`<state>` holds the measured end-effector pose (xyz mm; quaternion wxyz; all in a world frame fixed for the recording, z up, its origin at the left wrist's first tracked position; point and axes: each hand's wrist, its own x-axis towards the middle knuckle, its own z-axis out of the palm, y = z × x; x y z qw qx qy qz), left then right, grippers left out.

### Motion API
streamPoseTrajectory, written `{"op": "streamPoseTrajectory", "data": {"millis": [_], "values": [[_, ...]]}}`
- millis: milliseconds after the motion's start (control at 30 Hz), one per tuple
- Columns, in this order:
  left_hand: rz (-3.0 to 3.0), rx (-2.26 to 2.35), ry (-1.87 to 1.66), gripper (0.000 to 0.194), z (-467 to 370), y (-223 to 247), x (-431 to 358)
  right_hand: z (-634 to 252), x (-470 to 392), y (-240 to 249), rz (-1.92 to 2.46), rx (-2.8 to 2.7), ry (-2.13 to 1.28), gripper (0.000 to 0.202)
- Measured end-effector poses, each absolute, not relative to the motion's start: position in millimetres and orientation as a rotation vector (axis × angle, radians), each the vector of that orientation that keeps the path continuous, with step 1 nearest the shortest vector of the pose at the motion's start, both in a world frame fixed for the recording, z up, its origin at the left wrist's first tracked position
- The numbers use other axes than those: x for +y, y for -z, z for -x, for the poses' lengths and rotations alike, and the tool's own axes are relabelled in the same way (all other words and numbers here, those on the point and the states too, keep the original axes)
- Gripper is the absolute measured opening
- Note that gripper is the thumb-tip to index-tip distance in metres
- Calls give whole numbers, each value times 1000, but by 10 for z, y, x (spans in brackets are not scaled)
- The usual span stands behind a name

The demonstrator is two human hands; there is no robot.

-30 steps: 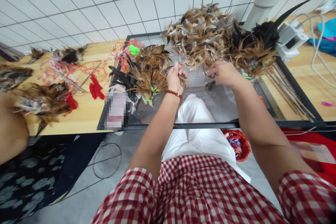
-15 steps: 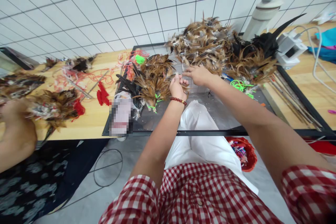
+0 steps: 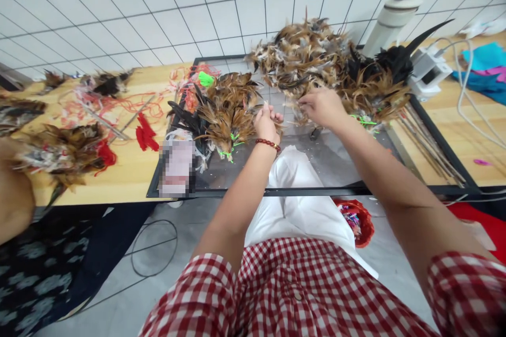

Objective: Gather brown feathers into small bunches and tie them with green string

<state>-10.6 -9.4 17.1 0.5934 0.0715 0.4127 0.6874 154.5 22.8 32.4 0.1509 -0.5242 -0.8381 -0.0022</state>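
My left hand (image 3: 268,122), with a red bead bracelet at the wrist, is closed in a pinch. A pale tip like a feather quill shows at its fingertips, and a bit of brown feather shows beside the palm. My right hand (image 3: 323,107) is pinched at a light-brown feather (image 3: 301,115) at the near edge of a big pile of loose brown feathers (image 3: 304,58). Left of my left hand lies a bundle of brown feathers (image 3: 225,116) tied with green string (image 3: 236,139). What lies inside my curled fingers is mostly hidden.
Black feathers (image 3: 395,66), a pale bottle (image 3: 391,23) and a white charger with cable (image 3: 429,71) stand at right. Thin sticks (image 3: 430,142) lie on the black-framed glass tabletop. Red string (image 3: 145,132) lies left, near a co-worker's arm (image 3: 16,189). A red basket (image 3: 359,224) sits below.
My right hand has moved right, away from my left hand, to the feather pile, and its fingers have drawn together. My left hand stays closed. The view has shifted slightly.
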Motion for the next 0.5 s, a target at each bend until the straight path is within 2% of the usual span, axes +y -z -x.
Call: {"op": "streamPoseTrajectory", "data": {"millis": [133,300,400,500], "values": [[-193,969,-1584,35,115,-174,-96,-1198,360,-229,1622,-2352,84,42],[-257,970,-1572,37,113,-125,-84,-1163,413,-117,1566,-2238,69,32],[-323,988,-1568,33,89,-90,-76,-1179,289,-112,1399,-1927,-251,29],[-407,992,-1570,30,60,-55,-70,-1123,104,-103,1188,-1658,-669,39]]}}
